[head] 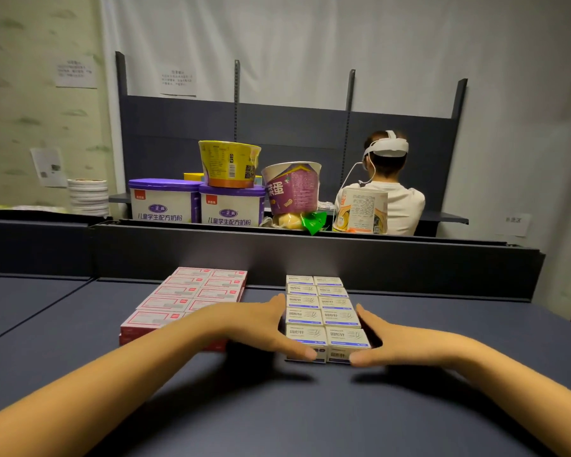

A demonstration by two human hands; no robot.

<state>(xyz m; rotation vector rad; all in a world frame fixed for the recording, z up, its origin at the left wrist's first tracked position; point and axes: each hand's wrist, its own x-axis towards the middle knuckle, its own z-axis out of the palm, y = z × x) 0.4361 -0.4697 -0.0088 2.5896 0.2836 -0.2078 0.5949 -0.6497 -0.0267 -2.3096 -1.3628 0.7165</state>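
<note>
Several boxes [323, 313] between left hand [261, 328], right hand [388, 338]

The person's left forearm [129, 367] and right forearm [491, 367] are both bare from the picture's edge to the wrist. They are smooth and slender and taper gently toward the wrists. The left hand [264, 328] and the right hand [379, 338] are bare as well, with long, even fingers and rounded thumbs whose tips are slightly blurred. Clothing higher up the arms lies outside the view, so what is worn cannot be told.
</note>
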